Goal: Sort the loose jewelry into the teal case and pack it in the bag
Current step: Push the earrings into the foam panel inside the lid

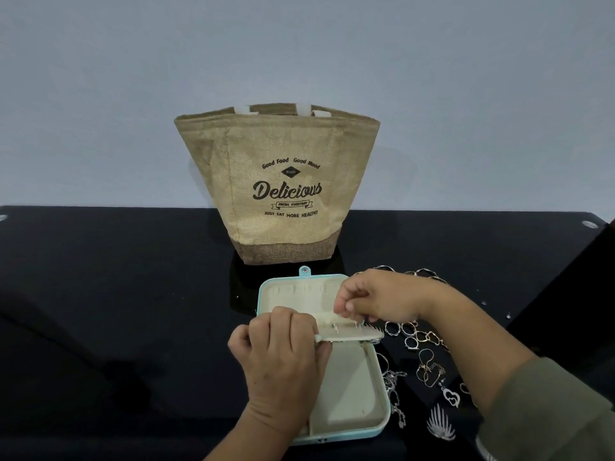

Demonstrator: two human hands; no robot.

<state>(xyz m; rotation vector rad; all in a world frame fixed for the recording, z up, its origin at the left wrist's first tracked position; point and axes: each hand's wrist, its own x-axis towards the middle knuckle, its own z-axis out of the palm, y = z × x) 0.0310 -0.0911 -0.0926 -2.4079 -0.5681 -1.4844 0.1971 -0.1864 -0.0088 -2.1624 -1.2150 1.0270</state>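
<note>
1 teal case (377, 424) lies open on the black surface (116, 294), near the front edge and in front of 1 tan woven bag (276, 184) that stands upright with its mouth open and the word "Delicious" printed on its side. The case and the bag are near each other but apart. The case's lid half lies flat on the far side, with 1 small teal snap tab (304, 270) at its far edge, and the near half shows a cream lining with 1 large compartment. 2 hands work over the case. The left hand (279, 354) has its fingers curled round the edge of 1 cream flap (349, 335) at the hinge, holding it lifted and roughly level. The right hand (376, 299) hovers just above that flap with its fingertips drawn narrow together; whether they pinch anything I cannot tell, since any piece there is too small to see. The loose jewelry (419, 337) lies in a heap on the surface just right of the case, partly under the right forearm: linked rings and thin chains too tangled to count, plus 1 silver heart pendant (452, 397) and 1 silver leaf-shaped piece (441, 427) nearest the front. 1 chain of large oval links (422, 272) curves behind the right hand.
</note>
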